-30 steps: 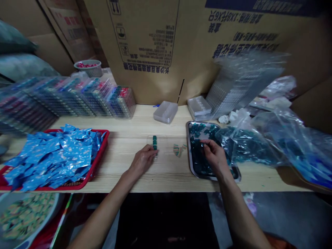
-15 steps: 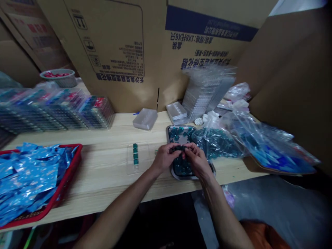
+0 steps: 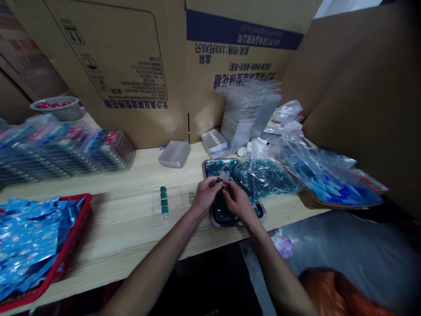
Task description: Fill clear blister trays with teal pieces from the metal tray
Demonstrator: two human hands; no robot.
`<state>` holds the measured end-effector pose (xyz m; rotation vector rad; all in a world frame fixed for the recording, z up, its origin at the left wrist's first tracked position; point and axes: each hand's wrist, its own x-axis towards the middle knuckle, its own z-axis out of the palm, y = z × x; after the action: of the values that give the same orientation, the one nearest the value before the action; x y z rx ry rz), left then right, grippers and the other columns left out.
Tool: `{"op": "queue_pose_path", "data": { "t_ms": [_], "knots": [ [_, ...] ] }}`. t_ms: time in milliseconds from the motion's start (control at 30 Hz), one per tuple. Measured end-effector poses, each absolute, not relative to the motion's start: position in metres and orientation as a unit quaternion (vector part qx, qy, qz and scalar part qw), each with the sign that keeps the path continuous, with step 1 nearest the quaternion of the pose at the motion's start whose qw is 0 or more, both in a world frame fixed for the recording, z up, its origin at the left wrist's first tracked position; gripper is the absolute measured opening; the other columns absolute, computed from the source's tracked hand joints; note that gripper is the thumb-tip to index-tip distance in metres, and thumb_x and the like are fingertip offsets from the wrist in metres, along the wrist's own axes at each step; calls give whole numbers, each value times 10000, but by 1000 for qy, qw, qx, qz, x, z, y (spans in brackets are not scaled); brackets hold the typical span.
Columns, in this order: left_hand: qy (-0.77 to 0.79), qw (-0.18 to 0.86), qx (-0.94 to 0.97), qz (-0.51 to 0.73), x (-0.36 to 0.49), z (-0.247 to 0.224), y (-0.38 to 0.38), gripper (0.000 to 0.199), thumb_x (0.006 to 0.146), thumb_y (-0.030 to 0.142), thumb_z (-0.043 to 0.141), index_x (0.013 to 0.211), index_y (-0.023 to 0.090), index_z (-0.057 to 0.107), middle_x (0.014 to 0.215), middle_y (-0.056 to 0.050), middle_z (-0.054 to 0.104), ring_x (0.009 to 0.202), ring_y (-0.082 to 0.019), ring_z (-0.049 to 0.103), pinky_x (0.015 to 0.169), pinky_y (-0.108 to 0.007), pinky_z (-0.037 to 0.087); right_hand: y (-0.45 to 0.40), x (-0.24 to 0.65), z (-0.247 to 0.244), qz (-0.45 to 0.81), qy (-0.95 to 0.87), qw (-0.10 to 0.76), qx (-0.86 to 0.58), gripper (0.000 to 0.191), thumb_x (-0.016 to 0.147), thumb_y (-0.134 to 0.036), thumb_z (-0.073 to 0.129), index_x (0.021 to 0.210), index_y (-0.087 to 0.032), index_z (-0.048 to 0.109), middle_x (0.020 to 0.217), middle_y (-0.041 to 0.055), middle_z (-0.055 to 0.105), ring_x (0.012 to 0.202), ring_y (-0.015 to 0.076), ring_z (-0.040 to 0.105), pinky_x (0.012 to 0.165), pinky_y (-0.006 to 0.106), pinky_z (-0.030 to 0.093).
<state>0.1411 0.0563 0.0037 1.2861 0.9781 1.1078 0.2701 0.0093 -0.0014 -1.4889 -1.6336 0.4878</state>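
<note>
My left hand (image 3: pixel 205 194) pinches a dark green piece (image 3: pixel 219 179); my right hand (image 3: pixel 238 202) closes in beside, grip unclear | beneath both: dark tray (image 3: pixel 204 169), loose pieces | left of them: clear tray (image 3: pixel 176 207), partly filled, four green blocks (image 3: pixel 164 203) in one column

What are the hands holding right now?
Left hand: pinched closed on a dark green piece.
Right hand: fingers bent close by; can't tell if it's holding anything.

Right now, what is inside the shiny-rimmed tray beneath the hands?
Green pieces show at the far and near ends of the shiny-rimmed tray. The left hand, right hand and clear bag cover parts; what lies beneath them cannot be seen.
</note>
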Motion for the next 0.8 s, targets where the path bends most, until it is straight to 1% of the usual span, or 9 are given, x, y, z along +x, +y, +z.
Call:
{"op": "queue_pose_path", "data": {
  "t_ms": [100, 200, 267, 433, 500, 567, 633, 700, 800],
  "knots": [
    [447, 443, 628, 458, 139, 6, 56, 327, 833, 186, 596, 1155, 191, 653, 839, -22, 681, 760, -160, 625, 746, -292, 497, 14, 263, -1, 183, -631, 420, -626, 257, 895, -267, 411, 1040, -169, 600, 887, 84, 689, 769, 211, 633, 704, 310, 483],
    [454, 323, 702, 444, 137, 7, 54, 278, 826, 136, 573, 1080, 209, 659, 953, -52, 690, 880, -197, 636, 864, -349, 490, 19, 262, -1, 174, -635, 405, -635, 219, 874, -233, 402, 985, -186, 585, 881, 82, 690, 749, 205, 626, 698, 295, 461],
    [452, 305, 712, 442, 138, 6, 55, 230, 818, 132, 575, 1021, 203, 657, 954, -60, 683, 898, -209, 633, 889, -367, 487, 21, 262, 0, 184, -642, 396, -631, 218, 870, -230, 392, 964, -190, 585, 865, 79, 686, 730, 202, 619, 683, 288, 451],
    [479, 382, 610, 502, 138, 4, 74, 190, 819, 115, 534, 924, 201, 667, 935, -52, 664, 929, -199, 617, 920, -357, 478, 13, 262, 6, 188, -646, 385, -632, 253, 841, -185, 360, 910, -203, 603, 740, 29, 643, 627, 181, 573, 620, 268, 424],
    [494, 411, 574, 509, 134, 3, 85, 201, 829, 128, 513, 950, 179, 664, 902, -58, 661, 871, -190, 624, 853, -347, 505, 8, 265, 10, 179, -649, 375, -637, 276, 843, -171, 355, 932, -207, 614, 707, 10, 620, 595, 172, 556, 613, 264, 425],
    [495, 447, 554, 498, 129, 4, 93, 227, 836, 155, 513, 1007, 148, 661, 819, -51, 656, 737, -168, 624, 730, -318, 525, 6, 271, 13, 135, -651, 366, -651, 294, 874, -181, 360, 978, -204, 634, 775, 34, 627, 660, 181, 581, 663, 278, 450],
    [487, 486, 540, 485, 122, 8, 94, 252, 828, 185, 544, 1040, 122, 665, 768, -44, 658, 643, -139, 610, 651, -282, 520, 6, 278, 16, 72, -650, 359, -666, 313, 902, -200, 381, 1058, -190, 652, 925, 90, 631, 801, 210, 609, 759, 319, 476],
    [468, 528, 525, 476, 111, 14, 87, 298, 813, 224, 601, 1081, 114, 671, 798, -54, 683, 634, -120, 616, 641, -256, 517, 6, 280, 19, 33, -653, 356, -668, 341, 912, -200, 399, 1144, -171, 647, 1044, 138, 613, 920, 245, 609, 836, 371, 484],
    [428, 599, 485, 472, 82, 25, 68, 404, 768, 328, 719, 1121, 136, 680, 887, -73, 721, 677, -119, 632, 657, -245, 513, -2, 267, 22, 60, -678, 379, -627, 351, 919, -170, 397, 1188, -179, 623, 1053, 133, 632, 959, 250, 617, 870, 392, 498]
  ]
}}
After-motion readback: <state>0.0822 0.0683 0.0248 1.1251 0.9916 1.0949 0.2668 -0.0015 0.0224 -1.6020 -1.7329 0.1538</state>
